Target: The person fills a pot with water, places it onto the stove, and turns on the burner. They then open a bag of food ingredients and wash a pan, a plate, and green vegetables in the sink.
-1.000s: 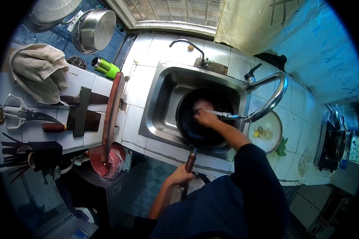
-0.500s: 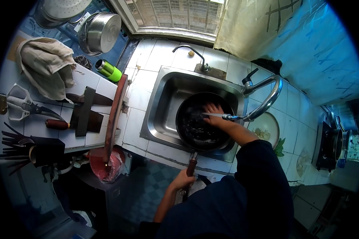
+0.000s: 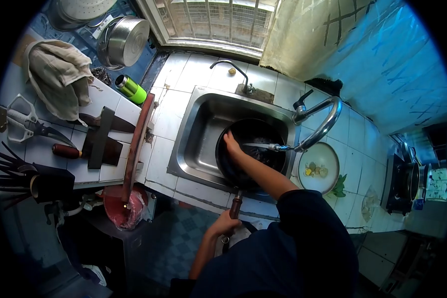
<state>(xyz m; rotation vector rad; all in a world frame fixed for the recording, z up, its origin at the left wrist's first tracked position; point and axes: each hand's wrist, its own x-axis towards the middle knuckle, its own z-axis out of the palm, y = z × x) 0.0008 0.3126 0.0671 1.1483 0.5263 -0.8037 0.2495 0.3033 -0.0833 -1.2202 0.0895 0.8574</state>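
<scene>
My left hand (image 3: 225,223) is closed round the wooden handle (image 3: 237,202) of a dark frying pan (image 3: 256,131). The pan sits in the steel sink (image 3: 197,146), its handle sticking out over the front edge. Inside the pan, my right hand (image 3: 231,143) lies against the left part of the wall, fingers stretched and partly hidden by their angle. From the curved faucet (image 3: 334,115), a stream of water runs into the pan, where dark water shows. The right forearm crosses over the pan's near side.
Right of the sink, a plate (image 3: 303,176) holds small yellowish pieces, with green leaves (image 3: 338,186) beside it. A thinner tap (image 3: 246,79) stands behind the sink. Knives in a rack (image 3: 103,139), scissors (image 3: 25,119) and a green bottle (image 3: 131,89) are at left. A stove (image 3: 397,181) stands far right.
My right hand has moved from the pan's middle, under the water stream, to its left wall. My left hand keeps hold of the handle. The whole view has shifted slightly.
</scene>
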